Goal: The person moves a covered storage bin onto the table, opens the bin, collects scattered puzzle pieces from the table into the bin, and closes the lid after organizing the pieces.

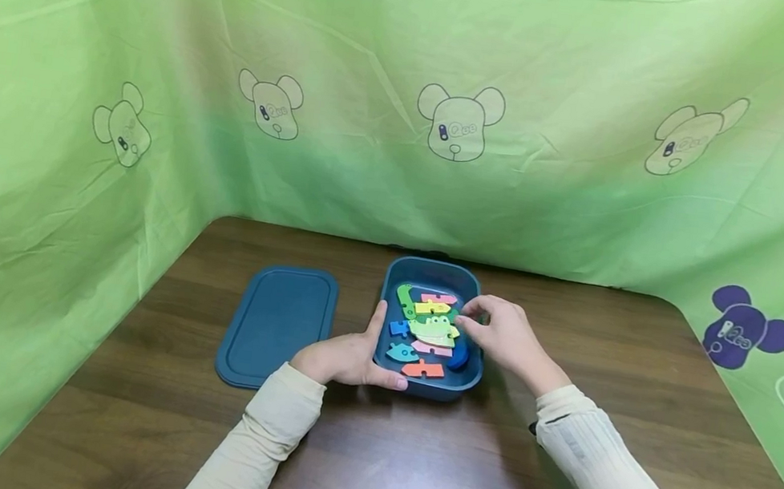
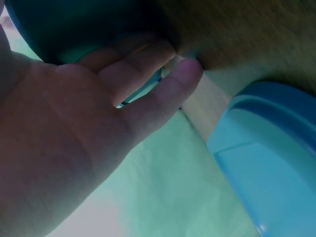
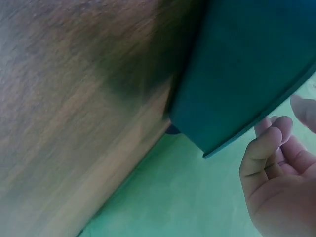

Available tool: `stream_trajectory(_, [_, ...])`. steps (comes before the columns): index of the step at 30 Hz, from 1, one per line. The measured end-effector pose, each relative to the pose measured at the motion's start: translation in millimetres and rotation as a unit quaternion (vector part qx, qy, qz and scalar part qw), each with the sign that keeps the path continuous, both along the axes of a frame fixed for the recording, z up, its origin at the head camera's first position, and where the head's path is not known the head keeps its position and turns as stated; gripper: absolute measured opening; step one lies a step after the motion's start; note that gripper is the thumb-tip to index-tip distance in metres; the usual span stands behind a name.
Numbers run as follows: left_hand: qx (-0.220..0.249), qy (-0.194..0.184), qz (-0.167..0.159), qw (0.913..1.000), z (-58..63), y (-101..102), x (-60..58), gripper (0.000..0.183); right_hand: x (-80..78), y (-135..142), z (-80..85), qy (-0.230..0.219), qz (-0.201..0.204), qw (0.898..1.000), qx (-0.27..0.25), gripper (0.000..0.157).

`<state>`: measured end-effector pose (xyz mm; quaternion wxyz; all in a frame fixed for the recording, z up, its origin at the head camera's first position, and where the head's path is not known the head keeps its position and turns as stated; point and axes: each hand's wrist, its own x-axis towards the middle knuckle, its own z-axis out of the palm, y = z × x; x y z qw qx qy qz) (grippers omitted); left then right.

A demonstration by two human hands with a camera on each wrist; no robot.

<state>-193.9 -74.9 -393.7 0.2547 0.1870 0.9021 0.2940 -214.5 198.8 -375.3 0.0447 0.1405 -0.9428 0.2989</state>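
Observation:
A dark blue plastic box stands uncovered on the table. Inside lie colourful puzzle pieces: a light green crocodile head, an orange piece, a teal piece, a yellow piece and several others. My left hand rests against the box's near left corner, index finger along the left side and thumb across the front. My right hand reaches over the right rim, fingers bent, fingertips beside a green piece; I cannot tell whether they pinch it.
A dark blue lid lies flat on the wooden table, left of the box. Green cloth printed with bear faces hangs behind the table and along both sides.

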Motion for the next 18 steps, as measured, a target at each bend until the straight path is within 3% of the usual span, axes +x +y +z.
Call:
stream_trajectory(3, [0.030, -0.013, 0.000, 0.9995, 0.6, -0.1, 1.6, 0.131, 5.1, 0.0, 4.4, 0.013, 0.004, 1.000, -0.007, 0.013])
stream_trajectory(6, [0.029, -0.013, -0.001, 0.9995, 0.8, 0.3, 2.5, 0.130, 11.8, -3.4, 10.0, 0.029, 0.014, 0.999, -0.009, 0.012])
stream_trajectory(10, [-0.010, 0.003, 0.000, 0.9999, 0.5, 2.6, 4.2, 0.130, 22.3, -12.9, 18.9, 0.039, 0.034, 0.999, -0.012, 0.011])
stream_trajectory(13, [-0.011, 0.008, 0.001, 0.9999, 1.3, 2.6, 6.5, 0.128, 30.9, -22.1, 25.4, 0.040, 0.050, 0.998, -0.017, 0.011])
stream_trajectory(18, [0.000, 0.044, 0.004, 0.9990, 14.5, -10.4, 7.5, 0.119, 45.4, -40.3, 32.3, 0.046, 0.079, 0.995, -0.049, 0.010])
